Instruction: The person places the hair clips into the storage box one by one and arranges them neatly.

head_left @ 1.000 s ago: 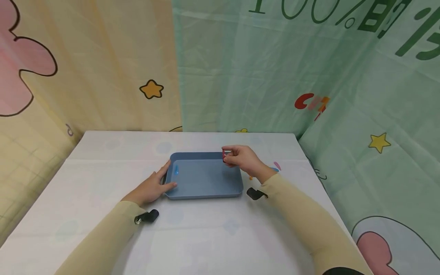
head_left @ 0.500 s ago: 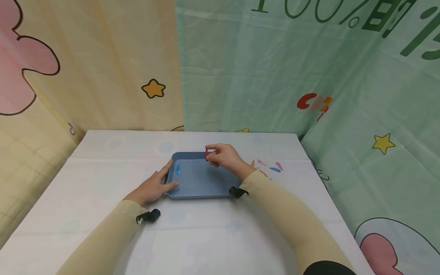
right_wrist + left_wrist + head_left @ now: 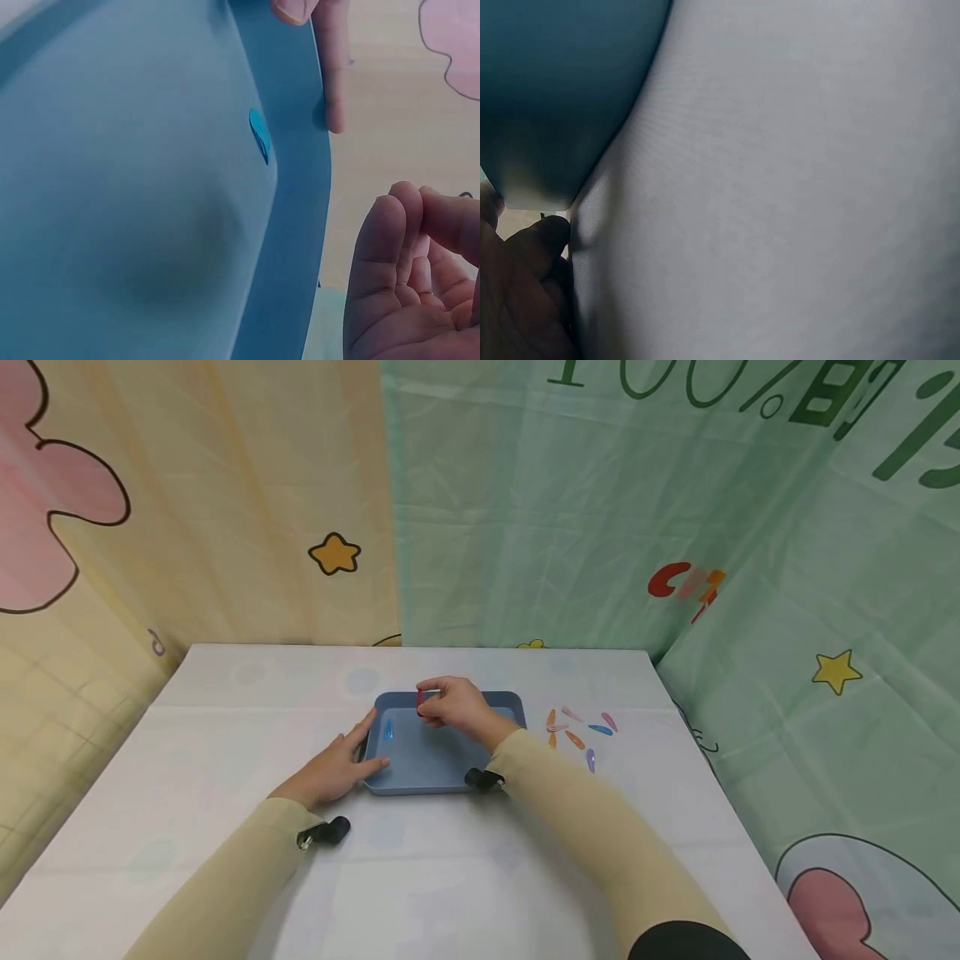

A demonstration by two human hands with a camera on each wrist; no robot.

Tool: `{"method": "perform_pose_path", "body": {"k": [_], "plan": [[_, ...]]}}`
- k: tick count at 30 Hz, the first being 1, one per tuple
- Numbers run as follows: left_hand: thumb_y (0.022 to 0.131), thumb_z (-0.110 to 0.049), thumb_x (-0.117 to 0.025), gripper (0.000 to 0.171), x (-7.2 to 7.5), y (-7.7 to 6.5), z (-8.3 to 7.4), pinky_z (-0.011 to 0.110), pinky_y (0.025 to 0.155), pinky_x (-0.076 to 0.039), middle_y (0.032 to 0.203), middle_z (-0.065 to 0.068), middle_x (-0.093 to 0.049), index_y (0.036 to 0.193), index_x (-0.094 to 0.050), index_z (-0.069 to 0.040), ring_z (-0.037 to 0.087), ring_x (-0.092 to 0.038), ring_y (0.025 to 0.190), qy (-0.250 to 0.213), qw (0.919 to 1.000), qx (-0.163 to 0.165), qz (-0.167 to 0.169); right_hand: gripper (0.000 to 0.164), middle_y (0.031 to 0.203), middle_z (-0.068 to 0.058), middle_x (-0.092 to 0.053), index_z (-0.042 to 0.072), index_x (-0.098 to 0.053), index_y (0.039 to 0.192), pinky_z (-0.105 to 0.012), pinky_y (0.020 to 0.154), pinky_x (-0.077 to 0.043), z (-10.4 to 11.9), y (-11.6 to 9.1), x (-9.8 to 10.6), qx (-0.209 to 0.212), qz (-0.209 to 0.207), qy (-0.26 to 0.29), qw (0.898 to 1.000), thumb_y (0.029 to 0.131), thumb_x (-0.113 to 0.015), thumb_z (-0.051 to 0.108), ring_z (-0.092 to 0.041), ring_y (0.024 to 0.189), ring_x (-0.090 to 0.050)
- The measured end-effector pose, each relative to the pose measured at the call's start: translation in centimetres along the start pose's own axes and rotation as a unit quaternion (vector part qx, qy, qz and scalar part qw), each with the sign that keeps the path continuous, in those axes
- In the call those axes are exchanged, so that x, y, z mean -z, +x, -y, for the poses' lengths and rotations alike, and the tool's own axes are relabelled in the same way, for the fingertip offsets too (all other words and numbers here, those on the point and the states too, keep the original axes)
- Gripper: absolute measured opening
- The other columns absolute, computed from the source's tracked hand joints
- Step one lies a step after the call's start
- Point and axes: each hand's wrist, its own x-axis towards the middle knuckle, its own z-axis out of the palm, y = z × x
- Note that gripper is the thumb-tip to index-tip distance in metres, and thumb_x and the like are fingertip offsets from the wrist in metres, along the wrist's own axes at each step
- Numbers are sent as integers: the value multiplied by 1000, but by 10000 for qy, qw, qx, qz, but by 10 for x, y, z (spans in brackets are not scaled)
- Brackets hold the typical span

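Observation:
A blue-grey rectangular tray (image 3: 442, 768) lies on the table. My left hand (image 3: 330, 772) rests at its left end with fingers stretched along the rim and the thumb over the front left corner. Over the back of the tray, my right hand (image 3: 459, 706) pinches a red snap hair clip (image 3: 420, 700) upright between thumb and fingertips. That clip is hidden in the right wrist view, where the right hand (image 3: 420, 277) shows its fingertips together. A blue hair clip (image 3: 260, 136) lies inside the tray near its left wall.
Right of the tray, several loose hair clips lie on the white-covered table (image 3: 420, 877), among them a purple clip (image 3: 590, 760), a blue clip (image 3: 600, 729) and an orange clip (image 3: 575, 740). Printed curtains (image 3: 465, 527) stand behind the table.
My right hand has moved left across the tray with the red hair clip, uncovering the loose clips on the right. The left hand and the tray have stayed put.

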Motion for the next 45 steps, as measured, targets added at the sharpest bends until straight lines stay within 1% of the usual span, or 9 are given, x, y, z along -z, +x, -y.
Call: {"method": "perform_pose_path", "body": {"k": [10, 12, 17, 23, 28, 31, 36, 40, 45], "plan": [[97, -70, -60, 101, 0, -1, 0, 82, 120, -12, 178, 14, -8, 169, 5, -40, 60, 1, 158, 20, 10000, -3, -13, 51, 104, -19, -80, 1, -61, 146, -45, 88, -65, 3, 15, -16, 11, -35, -1, 10000, 97, -73, 2, -44, 105, -75], [98, -68, -60, 101, 0, -1, -1, 82, 120, -12, 178, 13, -8, 169, 4, -39, 60, 2, 158, -2, 10000, -10, 10, 50, 103, -18, -80, 2, -62, 146, -46, 89, -65, 2, 19, -18, 1, -50, 10, 10000, 97, -73, 2, -41, 100, -77], [98, -68, -60, 100, -1, -2, -1, 82, 120, -13, 179, 13, -8, 170, 4, -39, 60, 1, 158, -8, 10000, -69, -7, 49, 97, -13, -80, 4, -64, 143, -42, 86, -66, -1, 28, -22, -110, -57, -38, 9999, 96, -74, 4, -22, 81, -75], [98, -68, -61, 99, -3, 0, 2, 81, 121, -13, 179, 10, -9, 169, 3, -41, 60, 0, 158, -97, 9998, -144, -59, 43, 92, -10, -79, 7, -68, 137, -35, 79, -66, -7, 32, -26, -306, 57, -97, 9995, 95, -74, 2, -16, 74, -72], [97, -69, -61, 100, -2, 1, 5, 81, 121, -14, 179, 11, -10, 169, 3, -42, 60, -2, 158, -61, 9998, -188, -91, 42, 89, -12, -79, 4, -68, 136, -31, 71, -65, -10, 32, -29, -282, 186, -170, 9993, 94, -74, 0, -14, 68, -69], [98, -69, -60, 100, -1, 2, 6, 81, 121, -14, 179, 11, -9, 169, 3, -41, 62, -2, 157, -42, 9997, -214, -92, 42, 88, -12, -78, 2, -67, 136, -29, 70, -64, -11, 33, -31, -367, 237, -219, 9988, 94, -74, 0, -14, 68, -69], [98, -69, -60, 99, -2, 2, 5, 81, 120, -15, 179, 11, -9, 169, 3, -41, 62, -1, 157, -6, 9997, -220, -89, 40, 80, -6, -75, 4, -68, 134, -26, 65, -61, -13, 35, -33, -649, 216, -559, 9961, 95, -75, 2, -12, 66, -68], [98, -68, -60, 99, -1, -1, 2, 80, 121, -15, 179, 11, -9, 169, 3, -40, 61, -1, 157, -21, 9997, -221, -89, 39, 72, -3, -71, 7, -70, 132, -23, 58, -56, -15, 39, -36, -742, 261, -1030, 9916, 93, -77, 4, -11, 62, -65], [98, -69, -60, 99, -1, -1, 2, 80, 121, -14, 179, 11, -9, 169, 3, -41, 61, 0, 158, -15, 9998, -181, -78, 40, 70, -1, -67, 9, -72, 130, -22, 54, -50, -16, 41, -37, -866, 266, -1323, 9871, 91, -81, 6, -11, 58, -61]]}}
